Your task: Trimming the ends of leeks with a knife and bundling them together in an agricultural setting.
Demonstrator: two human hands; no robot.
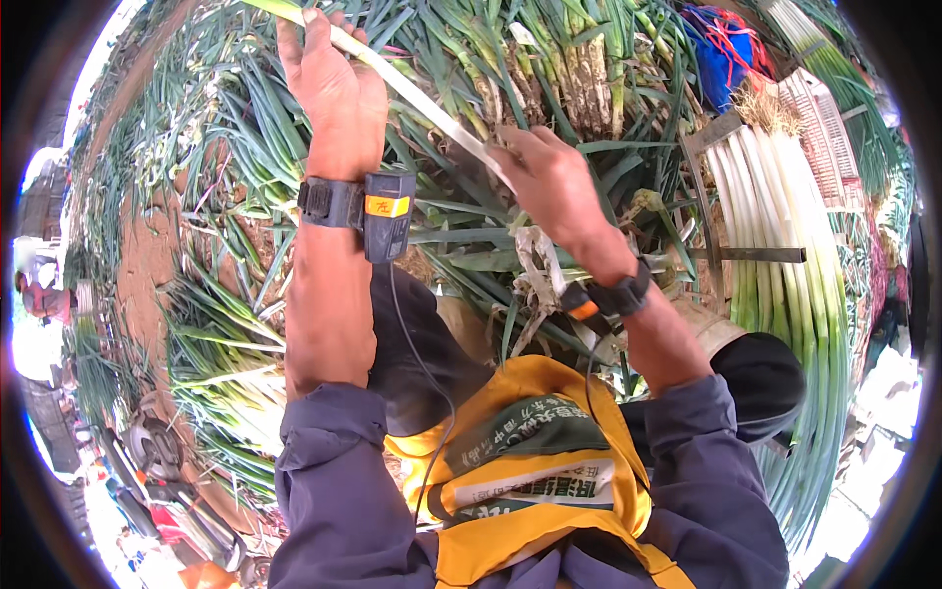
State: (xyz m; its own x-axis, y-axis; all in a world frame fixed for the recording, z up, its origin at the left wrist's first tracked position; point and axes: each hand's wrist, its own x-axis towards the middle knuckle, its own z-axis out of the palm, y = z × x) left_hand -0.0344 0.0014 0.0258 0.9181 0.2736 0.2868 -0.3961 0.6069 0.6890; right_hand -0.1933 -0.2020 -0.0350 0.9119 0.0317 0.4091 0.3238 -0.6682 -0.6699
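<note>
A long green onion (422, 93) slants across the upper middle, its white shank running down to the right and its green part leaving the top edge. My left hand (337, 86) is closed around the greener upper part. My right hand (554, 187), a little blurred, grips the white lower end; its fingertips partly hide that end. Limp pale peelings (536, 270) hang just below my right hand. To the right, a bundle of cleaned green onions (775, 196) lies with white shanks and roots toward the top, in a metal frame (751, 254).
Unpeeled green onions with soil-covered bases (589, 83) lie in a heap ahead. More loose onions (231, 383) spread at left beside bare soil (147, 260). A blue bag with red cord (714, 49) and a white plastic crate (819, 137) stand at upper right. A parked vehicle (162, 452) shows at lower left.
</note>
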